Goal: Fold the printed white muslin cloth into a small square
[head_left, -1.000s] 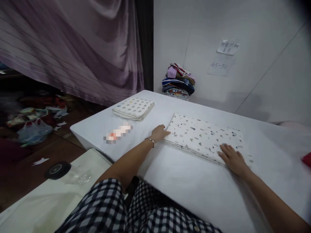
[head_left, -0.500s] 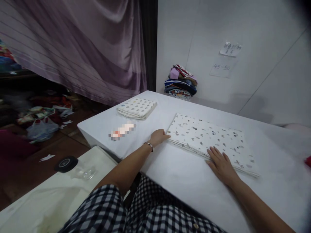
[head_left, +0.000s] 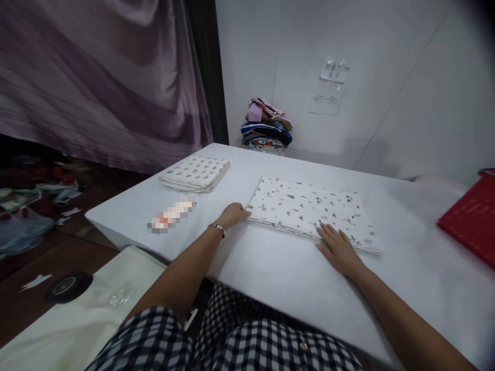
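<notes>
A folded white cloth with small dark prints lies flat in the middle of the white table. My left hand rests at the cloth's left near corner, its fingers curled against the edge. My right hand lies flat on the cloth's near edge with the fingers stretched out. Both forearms reach over my checked shirt at the bottom of the view.
A second folded cloth with grey spots lies at the table's far left. A small blurred object sits near the left edge. A pile of folded clothes stands against the wall. A red item lies at right.
My right hand has slid left along the cloth's near edge. The view has turned right, bringing the red item into sight. My left hand stays at the corner.
</notes>
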The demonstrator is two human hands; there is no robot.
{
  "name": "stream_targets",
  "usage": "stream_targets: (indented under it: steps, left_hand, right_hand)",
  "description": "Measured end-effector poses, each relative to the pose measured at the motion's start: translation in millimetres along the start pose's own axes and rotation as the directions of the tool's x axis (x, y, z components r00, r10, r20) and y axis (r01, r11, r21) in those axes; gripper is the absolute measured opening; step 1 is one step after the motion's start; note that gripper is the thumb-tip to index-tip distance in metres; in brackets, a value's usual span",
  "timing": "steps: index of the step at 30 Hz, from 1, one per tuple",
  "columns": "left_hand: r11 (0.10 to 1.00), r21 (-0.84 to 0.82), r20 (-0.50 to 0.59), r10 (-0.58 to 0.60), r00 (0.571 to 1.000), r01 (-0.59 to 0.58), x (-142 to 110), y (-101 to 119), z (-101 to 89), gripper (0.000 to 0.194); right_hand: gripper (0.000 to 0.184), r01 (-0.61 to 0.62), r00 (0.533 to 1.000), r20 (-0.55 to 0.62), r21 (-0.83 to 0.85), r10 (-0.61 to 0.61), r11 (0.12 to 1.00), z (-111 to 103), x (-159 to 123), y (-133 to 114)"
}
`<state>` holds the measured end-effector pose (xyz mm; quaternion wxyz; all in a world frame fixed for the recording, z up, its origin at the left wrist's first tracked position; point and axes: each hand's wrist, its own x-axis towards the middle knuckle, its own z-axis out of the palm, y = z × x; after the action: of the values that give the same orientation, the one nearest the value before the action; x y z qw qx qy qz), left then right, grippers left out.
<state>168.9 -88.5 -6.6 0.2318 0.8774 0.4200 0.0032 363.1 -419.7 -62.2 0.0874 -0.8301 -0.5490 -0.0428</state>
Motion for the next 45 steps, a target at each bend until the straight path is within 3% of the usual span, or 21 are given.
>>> stream_targets:
  steps: [3, 5, 7, 8, 11, 13, 17, 20, 24, 28, 32, 41, 45]
  left_hand:
    - [1.000, 0.017, 0.006, -0.005, 1.000, 0.005, 1, 0, -0.5, 0.024]
    - [1.000, 0.025, -0.014, -0.012, 1.000, 0.012, -1, 0, 0.5, 0.026]
    - [0.999, 0.031, -0.038, -0.020, 0.999, 0.021, -3, 0, 1.6, 0.029]
    - [0.999, 0.038, -0.044, -0.023, 0.999, 0.025, -3, 1, 1.9, 0.030]
    - [0.998, 0.066, -0.029, -0.008, 1.000, 0.010, -1, 4, 1.0, 0.028]
    - [0.998, 0.070, 0.008, -0.001, 1.000, 0.000, 3, 6, -1.0, 0.026]
    - [0.997, 0.062, 0.085, -0.040, 0.996, 0.034, 10, 10, -5.5, 0.025]
    - [0.998, 0.063, 0.062, -0.034, 0.997, 0.030, 12, 11, -7.5, 0.023]
    - [0.998, 0.055, 0.042, -0.024, 0.999, 0.022, 12, 10, -9.0, 0.025]
    - [0.999, 0.031, 0.073, -0.032, 0.997, 0.029, 10, 11, -11.2, 0.030]
    - [0.998, 0.043, 0.036, -0.039, 0.999, 0.038, 6, 12, -10.6, 0.027]
    - [0.996, -0.061, -0.048, -0.061, 0.997, 0.058, -4, -2, 0.3, 0.028]
    - [0.998, -0.041, -0.052, -0.056, 0.997, 0.054, -8, -3, 1.2, 0.027]
  right_hand:
    - [0.053, -0.024, 1.000, 0.002, 0.036, 0.024, 0.999, -9, -3, 10]
    - [0.050, -0.114, 0.991, -0.059, 0.044, 0.116, 0.993, -17, -10, 28]
    - [0.048, -0.272, 0.946, -0.159, 0.092, 0.284, 0.958, -28, -19, 52]
    - [0.047, -0.380, 0.898, -0.174, 0.157, 0.404, 0.912, -34, -24, 64]
    - [0.044, -0.682, 0.677, 0.003, 0.378, 0.736, 0.626, -52, -35, 91]
    - [0.038, -0.764, 0.581, 0.161, 0.446, 0.798, 0.466, -60, -36, 98]
    - [0.028, -0.790, 0.541, 0.310, 0.505, 0.782, 0.346, -67, -27, 102]
    - [0.029, -0.817, 0.501, 0.391, 0.508, 0.773, 0.273, -70, -20, 103]
    - [0.025, -0.827, 0.483, 0.437, 0.511, 0.759, 0.232, -74, -14, 103]
    - [0.021, -0.809, 0.492, 0.435, 0.549, 0.754, 0.211, -74, -11, 102]
    - [0.021, -0.798, 0.498, 0.428, 0.567, 0.754, 0.206, -69, -18, 102]
    - [0.015, -0.783, 0.555, 0.340, 0.521, 0.759, 0.339, -48, -33, 89]
    - [0.027, -0.799, 0.579, 0.322, 0.410, 0.749, 0.440, -42, -38, 88]
